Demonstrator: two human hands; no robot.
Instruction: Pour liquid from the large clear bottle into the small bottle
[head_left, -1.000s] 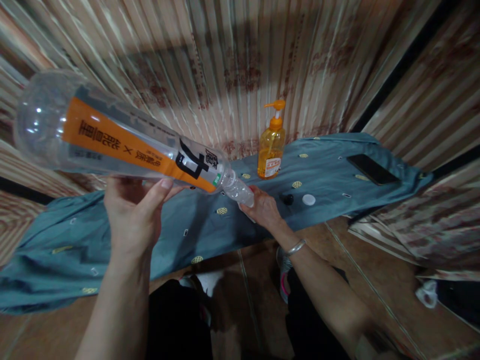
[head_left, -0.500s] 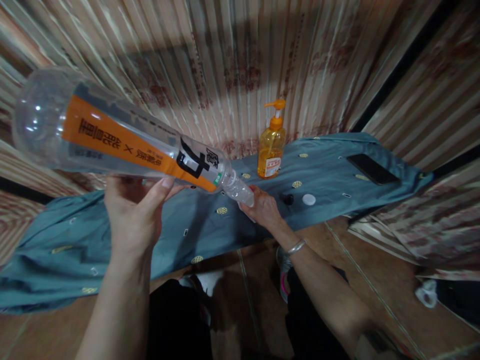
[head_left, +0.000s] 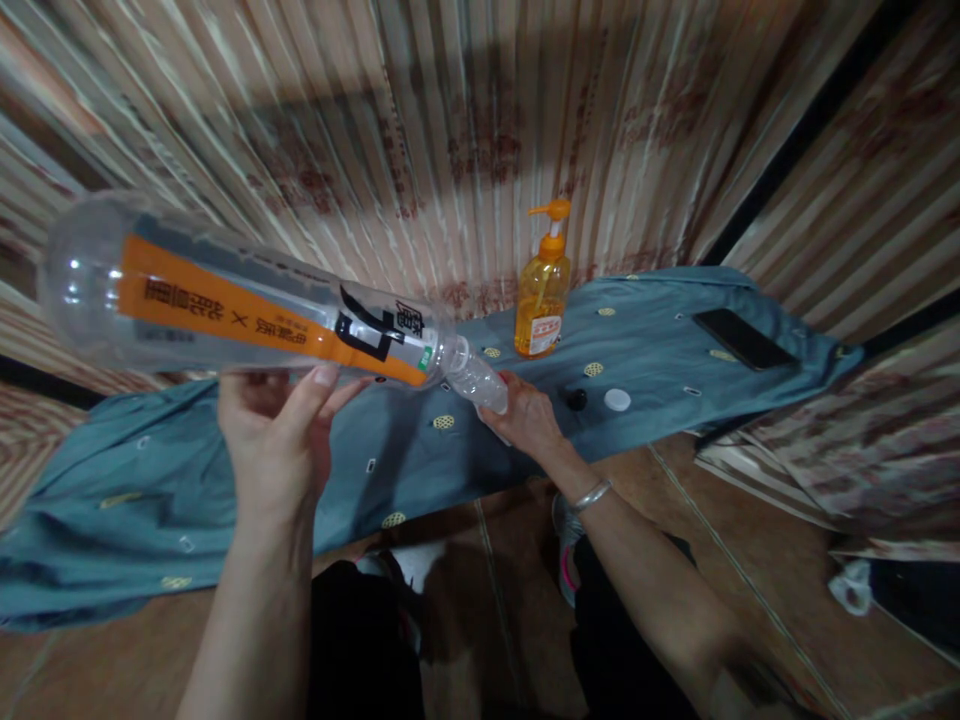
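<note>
My left hand (head_left: 274, 430) supports a large clear plastic bottle (head_left: 247, 310) with an orange and black label from below, thumb and fingers against its side. The bottle lies tilted in the air, its base at the left and its neck pointing down to the right. The neck meets a small clear ridged plastic piece (head_left: 480, 385), perhaps a small bottle or a funnel. Around the far end of that piece the fingers of my right hand (head_left: 525, 415) are closed. A pale edge shows under this hand, too hidden to name. No liquid is clearly visible in the large bottle.
A pump bottle (head_left: 541, 300) of orange liquid stands on the blue-green cloth (head_left: 420, 470) behind my right hand. A black cap (head_left: 577, 399) and a white cap (head_left: 617, 400) lie right of it. A dark phone (head_left: 742, 338) rests farther right. Striped curtain (head_left: 465, 150) hangs behind.
The large bottle's base has dropped, so the bottle lies closer to level. My left hand has shifted slightly right and down with it. My right hand has stayed nearly still.
</note>
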